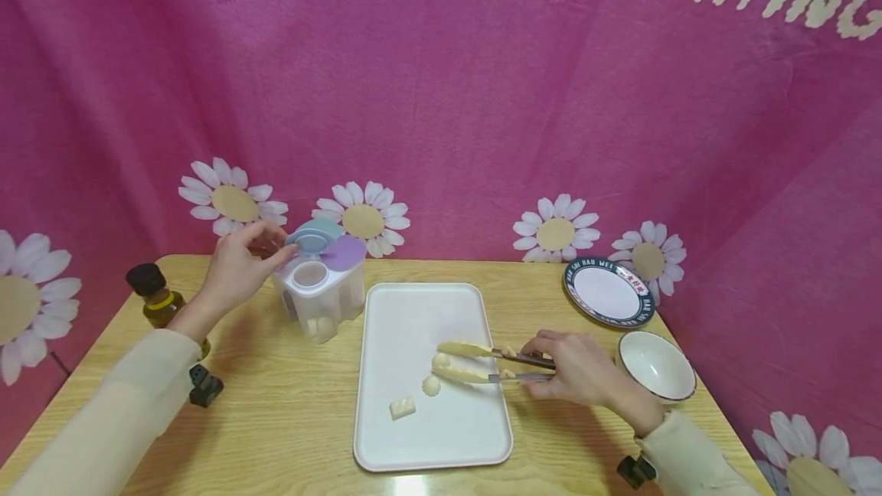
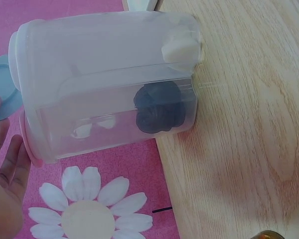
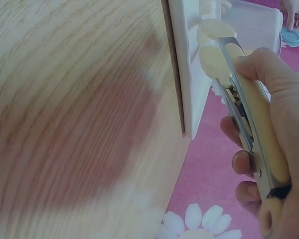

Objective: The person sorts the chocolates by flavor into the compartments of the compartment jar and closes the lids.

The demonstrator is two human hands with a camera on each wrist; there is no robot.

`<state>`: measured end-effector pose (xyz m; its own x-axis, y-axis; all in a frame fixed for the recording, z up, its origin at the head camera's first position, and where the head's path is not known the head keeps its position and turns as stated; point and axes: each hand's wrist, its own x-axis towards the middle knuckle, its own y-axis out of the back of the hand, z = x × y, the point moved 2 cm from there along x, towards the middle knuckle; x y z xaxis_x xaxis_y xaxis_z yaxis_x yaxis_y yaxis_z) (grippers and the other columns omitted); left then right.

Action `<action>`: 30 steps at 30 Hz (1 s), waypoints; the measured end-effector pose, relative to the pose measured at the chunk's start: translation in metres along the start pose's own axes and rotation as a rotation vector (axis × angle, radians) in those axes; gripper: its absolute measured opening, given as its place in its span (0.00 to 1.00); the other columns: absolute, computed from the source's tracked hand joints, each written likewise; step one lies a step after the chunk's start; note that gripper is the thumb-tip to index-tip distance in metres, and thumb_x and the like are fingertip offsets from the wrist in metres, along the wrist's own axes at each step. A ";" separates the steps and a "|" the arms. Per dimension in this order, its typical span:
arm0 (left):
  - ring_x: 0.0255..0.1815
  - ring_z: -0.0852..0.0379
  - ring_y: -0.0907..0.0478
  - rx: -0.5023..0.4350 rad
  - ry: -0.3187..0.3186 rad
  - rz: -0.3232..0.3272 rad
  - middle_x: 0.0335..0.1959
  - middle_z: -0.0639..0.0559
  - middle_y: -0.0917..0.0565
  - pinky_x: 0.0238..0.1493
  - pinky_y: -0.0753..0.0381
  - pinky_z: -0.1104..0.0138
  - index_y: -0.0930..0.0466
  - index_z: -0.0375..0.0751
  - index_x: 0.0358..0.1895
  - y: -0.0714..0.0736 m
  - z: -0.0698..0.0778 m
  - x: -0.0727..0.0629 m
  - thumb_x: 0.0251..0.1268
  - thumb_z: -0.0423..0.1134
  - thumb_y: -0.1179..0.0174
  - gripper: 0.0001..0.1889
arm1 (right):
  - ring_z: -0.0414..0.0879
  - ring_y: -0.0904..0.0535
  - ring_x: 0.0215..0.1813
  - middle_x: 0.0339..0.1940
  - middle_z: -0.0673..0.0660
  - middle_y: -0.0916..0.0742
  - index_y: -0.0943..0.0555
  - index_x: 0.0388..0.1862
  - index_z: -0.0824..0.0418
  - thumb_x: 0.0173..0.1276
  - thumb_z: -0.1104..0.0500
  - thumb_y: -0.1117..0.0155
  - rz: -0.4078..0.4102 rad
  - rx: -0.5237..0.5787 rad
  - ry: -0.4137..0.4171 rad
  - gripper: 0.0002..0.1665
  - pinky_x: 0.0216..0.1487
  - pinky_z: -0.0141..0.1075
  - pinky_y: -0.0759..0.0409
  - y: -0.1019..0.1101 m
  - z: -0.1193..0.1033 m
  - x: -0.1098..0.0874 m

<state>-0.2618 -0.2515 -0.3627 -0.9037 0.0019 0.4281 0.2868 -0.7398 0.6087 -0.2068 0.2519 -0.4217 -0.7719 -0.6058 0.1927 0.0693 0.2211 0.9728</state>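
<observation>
My left hand pinches the raised blue flap lid of a clear divided container, and the round hole below that lid is uncovered. Through the container's wall in the left wrist view, a dark lump and a whitish piece show at the bottom. With my right hand I grip metal tongs with cream-coloured tips. Those tips lie apart over the white tray, beside a small pale piece. A pale ball and a white block lie close by on the tray.
An oil bottle with a black cap stands beyond my left forearm. On the right are a dark-rimmed plate and a white bowl. A pink flowered cloth hangs behind the wooden table.
</observation>
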 end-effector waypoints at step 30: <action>0.44 0.46 0.19 0.001 0.004 -0.004 0.43 0.38 0.12 0.40 0.28 0.86 0.17 0.36 0.49 0.001 0.003 -0.001 0.72 0.41 0.31 0.13 | 0.28 0.31 0.26 0.30 0.41 0.14 0.10 0.42 0.48 0.53 0.43 0.19 0.157 -0.042 0.083 0.19 0.24 0.25 0.37 0.037 -0.018 0.038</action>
<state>-0.2597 -0.2500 -0.3602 -0.9063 0.0020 0.4226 0.2833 -0.7392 0.6110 -0.2218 0.2237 -0.3763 -0.6951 -0.6274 0.3511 0.2125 0.2872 0.9340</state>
